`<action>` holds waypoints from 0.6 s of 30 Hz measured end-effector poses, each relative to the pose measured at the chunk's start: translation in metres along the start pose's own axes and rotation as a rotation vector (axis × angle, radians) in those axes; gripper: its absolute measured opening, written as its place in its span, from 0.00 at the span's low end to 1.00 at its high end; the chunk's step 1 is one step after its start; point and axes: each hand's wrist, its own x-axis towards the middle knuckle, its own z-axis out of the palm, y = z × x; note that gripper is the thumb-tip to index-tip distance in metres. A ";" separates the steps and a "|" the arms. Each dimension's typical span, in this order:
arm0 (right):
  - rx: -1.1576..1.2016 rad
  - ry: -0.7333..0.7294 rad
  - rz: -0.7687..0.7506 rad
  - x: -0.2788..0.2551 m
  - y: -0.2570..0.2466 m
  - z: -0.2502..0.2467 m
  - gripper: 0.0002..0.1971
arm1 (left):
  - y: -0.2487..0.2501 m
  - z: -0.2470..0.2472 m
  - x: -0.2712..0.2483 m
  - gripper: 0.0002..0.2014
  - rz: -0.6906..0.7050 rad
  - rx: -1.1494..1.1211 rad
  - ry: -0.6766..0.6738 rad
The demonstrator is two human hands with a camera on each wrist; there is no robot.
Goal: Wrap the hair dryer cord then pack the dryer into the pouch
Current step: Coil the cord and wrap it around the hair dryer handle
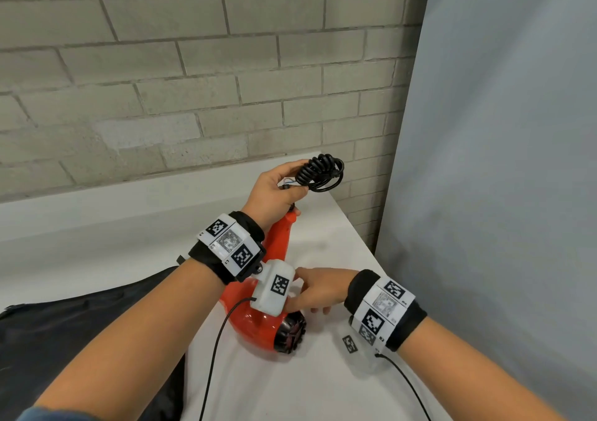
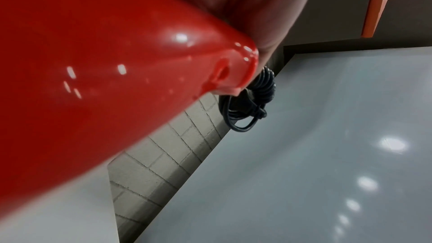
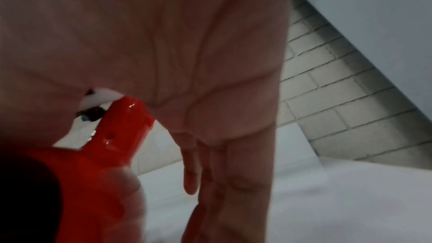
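Now, left hand (image 1: 274, 191): holds the black cord bundle (image 1: 321, 172) up over the handle.
Right hand (image 1: 319, 289): fingers loose, touching the red dryer (image 1: 255, 320).
Dryer: lying on the white table (image 1: 323, 382), beside the black pouch (image 1: 80, 323).

A white table (image 1: 323, 388) meets a grey brick wall (image 1: 193, 81).

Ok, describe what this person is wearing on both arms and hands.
Both hands are bare. The left wrist carries a black band topped with white blocks printed with black square codes, plus a white camera box trailing a thin black cable. The right wrist has a matching band, code blocks and cable.
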 end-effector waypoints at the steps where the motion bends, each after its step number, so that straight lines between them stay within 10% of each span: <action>1: 0.017 -0.010 -0.012 0.003 -0.001 0.004 0.42 | 0.001 -0.001 0.000 0.22 0.000 0.000 0.008; 7: 0.121 -0.091 -0.057 0.007 -0.005 0.018 0.38 | 0.004 -0.005 0.000 0.23 0.031 -0.018 0.045; 18: -0.010 0.225 -0.019 0.008 0.009 -0.005 0.37 | 0.012 -0.012 0.005 0.22 0.058 -0.117 0.114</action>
